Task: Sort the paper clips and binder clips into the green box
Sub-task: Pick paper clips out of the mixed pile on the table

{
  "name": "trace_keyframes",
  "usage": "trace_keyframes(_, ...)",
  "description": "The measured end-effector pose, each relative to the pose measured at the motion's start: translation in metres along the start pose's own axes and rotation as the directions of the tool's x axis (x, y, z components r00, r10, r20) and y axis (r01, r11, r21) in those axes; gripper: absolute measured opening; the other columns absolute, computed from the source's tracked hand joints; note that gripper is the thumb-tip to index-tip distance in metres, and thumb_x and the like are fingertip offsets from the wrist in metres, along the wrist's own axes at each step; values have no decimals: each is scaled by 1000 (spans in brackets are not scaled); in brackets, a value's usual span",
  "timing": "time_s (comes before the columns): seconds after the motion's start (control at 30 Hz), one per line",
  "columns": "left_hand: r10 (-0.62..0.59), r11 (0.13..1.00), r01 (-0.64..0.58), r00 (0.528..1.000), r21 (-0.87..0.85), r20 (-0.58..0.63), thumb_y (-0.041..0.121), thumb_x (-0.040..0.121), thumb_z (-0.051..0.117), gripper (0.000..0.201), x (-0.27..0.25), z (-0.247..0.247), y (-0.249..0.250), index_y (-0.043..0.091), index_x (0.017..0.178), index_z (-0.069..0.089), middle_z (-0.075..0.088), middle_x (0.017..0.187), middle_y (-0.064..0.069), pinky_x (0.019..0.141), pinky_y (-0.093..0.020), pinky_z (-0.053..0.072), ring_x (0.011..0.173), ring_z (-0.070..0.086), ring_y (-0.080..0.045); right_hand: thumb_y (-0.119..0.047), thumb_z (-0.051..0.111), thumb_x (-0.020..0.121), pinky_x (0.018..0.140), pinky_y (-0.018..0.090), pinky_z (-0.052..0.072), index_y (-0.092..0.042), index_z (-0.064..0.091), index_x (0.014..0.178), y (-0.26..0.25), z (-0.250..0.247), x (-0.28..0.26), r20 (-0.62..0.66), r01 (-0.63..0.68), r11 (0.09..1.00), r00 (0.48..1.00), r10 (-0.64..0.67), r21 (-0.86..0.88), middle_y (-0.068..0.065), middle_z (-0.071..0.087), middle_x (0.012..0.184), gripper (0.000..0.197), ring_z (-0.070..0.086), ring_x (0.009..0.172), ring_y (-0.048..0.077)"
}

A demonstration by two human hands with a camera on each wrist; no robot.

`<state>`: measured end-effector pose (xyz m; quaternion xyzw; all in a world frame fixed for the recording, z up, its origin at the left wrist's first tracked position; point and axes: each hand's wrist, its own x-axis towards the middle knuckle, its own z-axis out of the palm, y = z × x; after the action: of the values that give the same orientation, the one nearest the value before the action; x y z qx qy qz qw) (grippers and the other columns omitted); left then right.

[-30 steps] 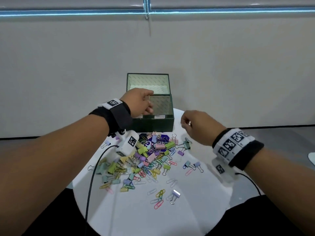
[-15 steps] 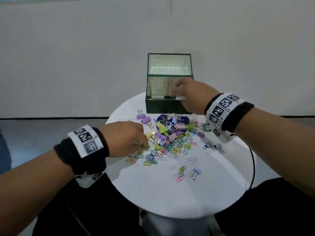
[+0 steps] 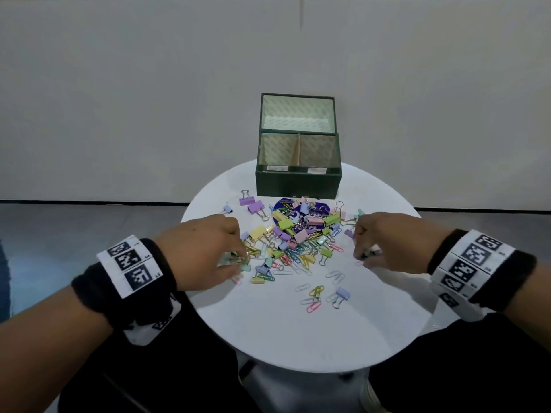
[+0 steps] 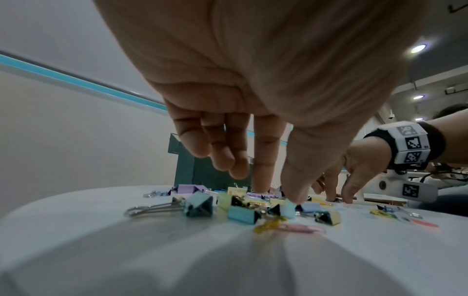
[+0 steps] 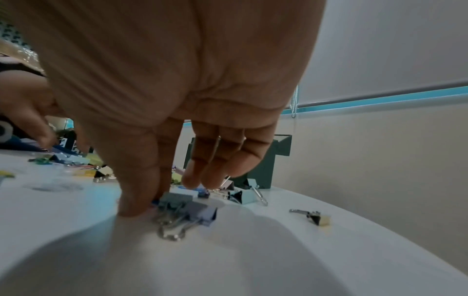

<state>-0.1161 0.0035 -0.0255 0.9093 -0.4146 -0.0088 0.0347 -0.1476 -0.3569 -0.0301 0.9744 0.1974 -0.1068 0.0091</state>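
Observation:
The green box [image 3: 298, 183] stands open at the back of the round table, with a divider between two compartments. A heap of pastel binder clips and paper clips [image 3: 298, 234] lies in front of it. My left hand [image 3: 238, 257] is down on the heap's left edge. Its thumb tip touches a mint binder clip [image 4: 287, 207], its forefinger [image 4: 260, 180] reaches straight into the clips behind, and a gap stays between them. My right hand [image 3: 362, 256] is at the heap's right edge. There its thumb and forefinger pinch a grey-blue binder clip [image 5: 177, 199] on the table.
The white table [image 3: 298, 338] drops off close behind both wrists. A few loose paper clips [image 3: 316, 293] and a lilac binder clip [image 3: 341, 295] lie nearer me. Two purple binder clips [image 3: 253, 205] sit left of the box. A grey wall rises behind.
My right hand has come back from the box's right compartment to the heap's right edge and closed on a clip. The left hand, at the box a second ago, stays at the heap's left edge.

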Motion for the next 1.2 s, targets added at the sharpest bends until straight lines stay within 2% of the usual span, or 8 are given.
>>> trace_keyframes(0.3,-40,999,39,998,16,44,40,89,63,16,8,10,7,36,101,73,57,97,13,77,-25,45,97,55,-12,-25,59,81,70,32,53,-26,59,70,-6,7,16,-97,11,1000,995,-9,21,-12,57,81,11,54,78,14)
trace_keyframes(0.4,-39,999,38,998,24,41,36,91,60,15,10,9,7,34,101,71,60,96,12,78,-30,49,96,57,-13,-22,65,88,70,25,52,-30,59,76,-10,-11,18,-223,-10,962,972,73,273,-12,67,76,15,62,73,13)
trace_keyframes(0.57,-91,993,103,982,63,-168,29,84,61,10,7,10,1,27,88,70,63,83,8,63,-27,48,79,61,-18,2,52,97,60,28,57,-14,67,104,-30,-24,24,-85,-14,354,961,262,935,8,73,79,23,69,66,19)
trace_keyframes(0.7,-163,981,185,951,61,-263,27,86,62,12,7,7,-1,23,94,70,64,84,5,63,-30,50,82,62,-23,-2,45,83,45,25,38,-4,59,86,-51,-17,34,231,-230,-24,962,147,973,10,52,71,14,46,52,17)
trace_keyframes(0.77,-198,975,215,954,57,-224,28,88,61,26,7,7,-1,25,113,68,66,95,4,70,-31,50,92,63,-24,-15,55,80,45,25,31,-9,55,77,-65,-15,39,290,-297,108,954,75,949,5,45,66,7,36,51,15)
trace_keyframes(0.9,-35,998,44,987,51,-156,28,85,65,23,7,10,2,28,107,72,62,94,3,69,-28,49,90,63,-22,-37,61,93,61,30,45,-7,66,82,-95,-13,47,76,-72,932,996,48,356,1,61,72,32,54,65,17)
trace_keyframes(1.07,135,984,-130,990,121,-32,36,85,49,30,10,20,14,30,100,73,57,93,5,69,-33,49,85,54,-19,-50,62,89,64,31,52,-18,65,83,-112,-10,50,-14,-147,985,989,149,94,2,65,77,33,61,72,19)
trace_keyframes(1.2,157,984,-157,988,89,6,29,81,55,25,14,22,14,30,99,72,59,92,7,73,-34,49,88,52,-20,-19,61,88,59,28,48,-17,65,85,-113,-9,56,-15,-158,985,987,159,73,1,63,77,5,61,73,20)
